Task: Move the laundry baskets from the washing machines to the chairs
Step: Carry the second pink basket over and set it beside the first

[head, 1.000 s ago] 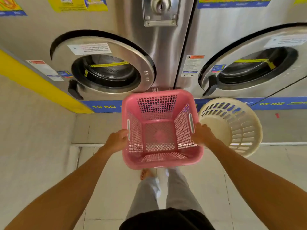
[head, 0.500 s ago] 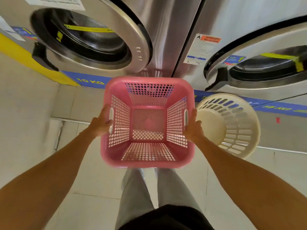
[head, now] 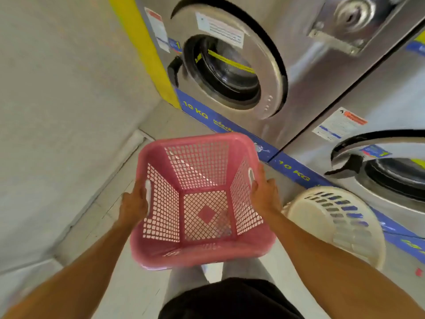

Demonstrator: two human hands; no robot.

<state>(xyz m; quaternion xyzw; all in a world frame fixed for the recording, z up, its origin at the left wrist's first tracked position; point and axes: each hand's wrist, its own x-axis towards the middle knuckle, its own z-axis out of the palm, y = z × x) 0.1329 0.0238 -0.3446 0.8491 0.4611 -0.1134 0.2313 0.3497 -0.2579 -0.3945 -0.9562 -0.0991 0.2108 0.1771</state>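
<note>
1. Pink plastic lattice fills the middle of the view: the square pink laundry basket is held up off the floor, empty, in front of the person's legs.
2. The left hand closes its fingers around the slot handle on the basket's left wall, and the right hand wraps the handle on the opposite wall; both grips hold the basket and nothing else.
3. A second ago the view faced the two washing machines squarely, with the basket level and straight ahead. Now the whole scene sits at a slant and the bare wall takes up the left side, which suggests the person is turning left, away from the machines.
4. The left washing machine with its round door stands just beyond the basket; the right washing machine is at the frame's edge.
5. The round cream laundry basket lies on its side against the right machine (untouched, near the right forearm).
6. In my judgement the first basket is lifted and its carry is starting; no chairs are in view, so the set-down spot cannot be told yet, and the cream basket remains to fetch afterwards.
</note>
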